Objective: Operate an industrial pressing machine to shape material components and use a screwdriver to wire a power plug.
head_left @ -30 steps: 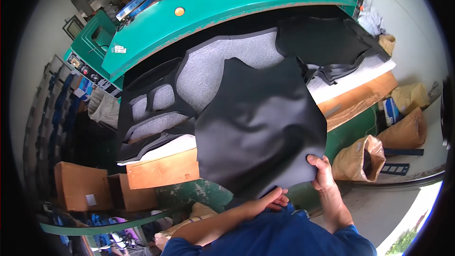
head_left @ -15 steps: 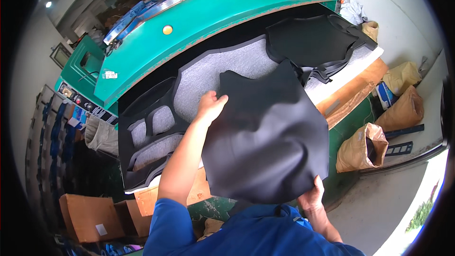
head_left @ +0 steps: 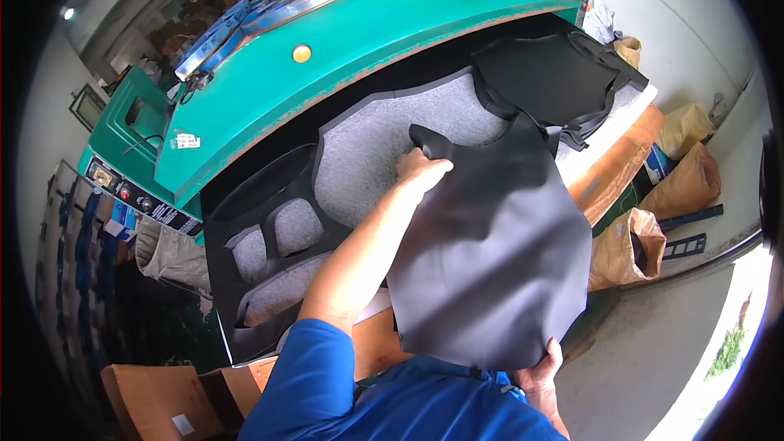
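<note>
One black cut foam panel (head_left: 498, 261) hangs over the near edge of the green press's (head_left: 367, 49) bed, held by both hands: the left hand (head_left: 420, 171) pinches its far left corner, fingers together, and the right hand (head_left: 541, 369) grips its near edge, fingers curled under. One more stack of cut panels (head_left: 555, 77) lies far right, and three brown sacks (head_left: 629, 245) stand on the floor at right.

a cut sheet (head_left: 490, 261) lies over the desk (head_left: 359, 155) before the machine (head_left: 367, 41), a pile of sheets (head_left: 555, 82) behind it, sacks (head_left: 629, 249) to its right.
</note>
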`<state>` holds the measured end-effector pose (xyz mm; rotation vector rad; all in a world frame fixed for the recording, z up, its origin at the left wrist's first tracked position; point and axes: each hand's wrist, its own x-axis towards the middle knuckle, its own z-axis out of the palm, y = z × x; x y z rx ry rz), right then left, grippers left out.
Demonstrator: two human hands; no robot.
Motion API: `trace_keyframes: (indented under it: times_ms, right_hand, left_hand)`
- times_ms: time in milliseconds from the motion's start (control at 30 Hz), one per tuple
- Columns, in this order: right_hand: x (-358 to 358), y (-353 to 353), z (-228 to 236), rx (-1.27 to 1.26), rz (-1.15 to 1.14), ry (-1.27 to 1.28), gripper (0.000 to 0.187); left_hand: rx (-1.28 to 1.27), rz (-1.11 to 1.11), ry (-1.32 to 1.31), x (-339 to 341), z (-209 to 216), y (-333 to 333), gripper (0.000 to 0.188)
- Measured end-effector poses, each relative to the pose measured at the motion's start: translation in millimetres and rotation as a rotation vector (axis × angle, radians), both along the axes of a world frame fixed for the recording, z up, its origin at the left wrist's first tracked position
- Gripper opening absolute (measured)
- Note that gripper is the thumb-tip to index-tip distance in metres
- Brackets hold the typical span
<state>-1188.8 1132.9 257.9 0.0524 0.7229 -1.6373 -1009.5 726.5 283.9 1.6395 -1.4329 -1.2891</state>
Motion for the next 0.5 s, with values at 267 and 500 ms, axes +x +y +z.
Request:
trace_keyframes:
  times_ms: [267, 500]
  right_hand:
    - [-13.3, 3.8, -12.2, -0.017, 0.100, -0.073, 0.060]
    - [-18.8, 9.1, -20.1, 0.008, 0.121, 0.179, 0.065]
  left_hand:
    - [0.084, -0.012, 0.231, -11.8, 50.6, 24.7, 0.077]
    - [0.092, -0.242, 0.346, -11.5, 72.6, 15.1, 0.065]
